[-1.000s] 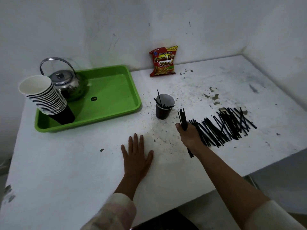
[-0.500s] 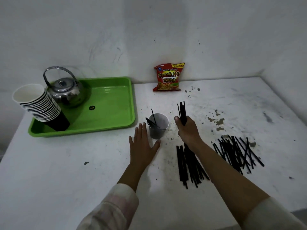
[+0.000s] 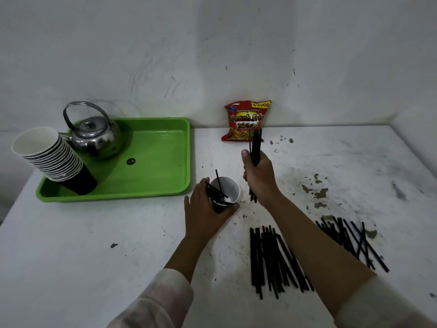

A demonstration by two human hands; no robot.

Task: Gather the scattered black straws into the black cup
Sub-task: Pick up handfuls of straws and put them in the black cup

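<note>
Head view: the right hand (image 3: 259, 172) has its grip closed round a bundle (image 3: 255, 147) of black straws, held upright just right of the cup (image 3: 224, 194), their lower ends near the counter (image 3: 94, 245) and not yet over the rim. The left hand (image 3: 203, 207) wraps the cup's near side, fingers curled on its wall, steadying it. A few straws (image 3: 218, 188) already lean inside it; two loose piles (image 3: 272, 259) lie further right on the counter. The main risk, as I judge it, is the bundle catching the leaning straws or the rim on entry, so some spill out or flick others free. The cup looks light; a sideways push could tip it if the left grip slackens.
</note>
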